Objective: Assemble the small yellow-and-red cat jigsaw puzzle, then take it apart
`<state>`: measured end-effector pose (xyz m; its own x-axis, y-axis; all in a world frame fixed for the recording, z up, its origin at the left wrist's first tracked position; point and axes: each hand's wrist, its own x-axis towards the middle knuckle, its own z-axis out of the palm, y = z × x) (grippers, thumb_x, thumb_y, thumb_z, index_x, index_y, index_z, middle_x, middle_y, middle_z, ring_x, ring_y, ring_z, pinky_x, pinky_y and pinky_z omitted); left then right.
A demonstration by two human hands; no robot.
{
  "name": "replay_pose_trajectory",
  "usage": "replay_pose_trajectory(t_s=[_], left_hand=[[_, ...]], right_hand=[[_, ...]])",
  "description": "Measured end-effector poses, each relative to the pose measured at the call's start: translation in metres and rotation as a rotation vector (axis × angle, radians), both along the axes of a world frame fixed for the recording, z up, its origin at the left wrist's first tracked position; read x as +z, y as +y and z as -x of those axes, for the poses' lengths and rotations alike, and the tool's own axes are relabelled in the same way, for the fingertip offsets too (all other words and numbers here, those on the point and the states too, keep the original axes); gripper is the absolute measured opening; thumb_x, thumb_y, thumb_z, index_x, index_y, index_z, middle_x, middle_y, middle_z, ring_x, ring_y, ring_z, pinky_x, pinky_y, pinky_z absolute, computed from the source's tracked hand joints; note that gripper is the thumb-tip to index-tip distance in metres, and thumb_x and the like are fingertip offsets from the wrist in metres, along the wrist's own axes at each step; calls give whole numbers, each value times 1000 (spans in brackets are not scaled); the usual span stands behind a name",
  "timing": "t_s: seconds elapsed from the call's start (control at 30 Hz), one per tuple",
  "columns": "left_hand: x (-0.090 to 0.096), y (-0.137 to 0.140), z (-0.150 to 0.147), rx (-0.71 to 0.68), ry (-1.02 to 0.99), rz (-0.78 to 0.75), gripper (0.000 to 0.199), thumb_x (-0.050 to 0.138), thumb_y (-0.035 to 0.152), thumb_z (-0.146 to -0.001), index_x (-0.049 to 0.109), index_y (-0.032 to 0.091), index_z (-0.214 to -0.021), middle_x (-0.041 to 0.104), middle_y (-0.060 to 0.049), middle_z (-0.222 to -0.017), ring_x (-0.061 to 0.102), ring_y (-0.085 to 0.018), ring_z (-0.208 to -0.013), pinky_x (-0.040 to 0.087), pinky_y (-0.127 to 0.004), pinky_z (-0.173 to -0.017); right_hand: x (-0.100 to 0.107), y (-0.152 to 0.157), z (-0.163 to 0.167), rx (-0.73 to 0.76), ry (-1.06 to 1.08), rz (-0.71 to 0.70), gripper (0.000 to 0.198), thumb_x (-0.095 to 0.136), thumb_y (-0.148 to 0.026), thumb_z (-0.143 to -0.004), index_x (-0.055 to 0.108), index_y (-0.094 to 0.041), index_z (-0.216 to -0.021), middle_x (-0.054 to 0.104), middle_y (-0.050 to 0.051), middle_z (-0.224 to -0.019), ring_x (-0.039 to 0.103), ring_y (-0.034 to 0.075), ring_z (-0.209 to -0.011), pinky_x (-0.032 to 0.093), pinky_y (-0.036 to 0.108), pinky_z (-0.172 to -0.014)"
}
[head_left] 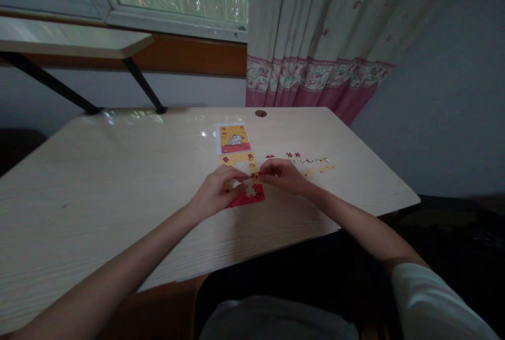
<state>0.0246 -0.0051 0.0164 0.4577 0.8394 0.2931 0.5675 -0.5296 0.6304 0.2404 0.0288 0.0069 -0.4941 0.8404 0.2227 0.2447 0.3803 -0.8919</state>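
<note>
Left hand [219,189] is touching puzzle [257,193], grip unclear; right hand [283,175] is pinching red piece [261,173]; card [234,138] is lying beyond.

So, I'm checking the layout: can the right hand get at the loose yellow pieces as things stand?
Probably yes: the yellow pieces show on the table beside the right hand, nothing seen blocking them, though its fingers are busy at the puzzle.

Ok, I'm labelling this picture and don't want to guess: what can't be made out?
All in the head view:
Yellow-and-red flat puzzle: left part hidden by the left hand.
Small red piece at the fingertips of the right hand: too small to tell whether it is gripped.
Loose red, white and yellow pieces: prints too small.
Bare left forearm: cut off by the bottom edge.
</note>
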Motion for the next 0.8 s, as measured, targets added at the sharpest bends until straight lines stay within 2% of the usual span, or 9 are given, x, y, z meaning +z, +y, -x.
replay_pose_trajectory(t_s=[0.23, 0.4, 0.57, 0.7, 0.8], left_hand=[[-1, 1, -9, -56, -98, -40, 17, 54, 31, -82, 65, 19, -79, 65, -5, -78, 57, -17, -79, 45, -32, -74], [-3, 2, -7, -22, -207, -36, 15, 55, 30, -81, 63, 18, -77, 64, -4, -77, 56, -16, -77, 45, -31, -72], [-4, 5, -2, -30, -269, 10, 15, 55, 29, -80, 62, 17, -73, 63, -3, -76, 56, -15, -74, 44, -29, -71], [-5, 8, 0, -60, -270, -2, 13, 55, 25, -79, 62, 17, -71, 62, -2, -73, 55, -14, -71, 43, -28, -70], [-5, 8, -1, -53, -277, 12, 12, 56, 24, -78, 62, 17, -71, 62, -2, -72, 55, -13, -70, 43, -28, -69]], right_hand=[[-6, -11, 9, -63, -23, -71, 28, 63, -45, -73, 63, -17, -74, 50, -4, -57, 38, 7, -52, 30, 20, -49], [-8, -11, 10, -60, -49, -131, 27, 61, -44, -76, 64, -17, -78, 56, -2, -62, 41, 7, -54, 34, 21, -51], [0, -9, 5, -87, -80, -420, 23, 60, -34, -80, 63, -21, -99, 64, 1, -78, 50, 10, -63, 40, 23, -59], [4, -8, 2, -54, -85, -615, 11, 59, -29, -82, 64, -22, -88, 65, 1, -74, 55, 11, -67, 42, 25, -64], [3, -6, 1, -57, -106, -715, 9, 59, -30, -83, 64, -22, -82, 65, 1, -73, 57, 12, -68, 42, 27, -68]])
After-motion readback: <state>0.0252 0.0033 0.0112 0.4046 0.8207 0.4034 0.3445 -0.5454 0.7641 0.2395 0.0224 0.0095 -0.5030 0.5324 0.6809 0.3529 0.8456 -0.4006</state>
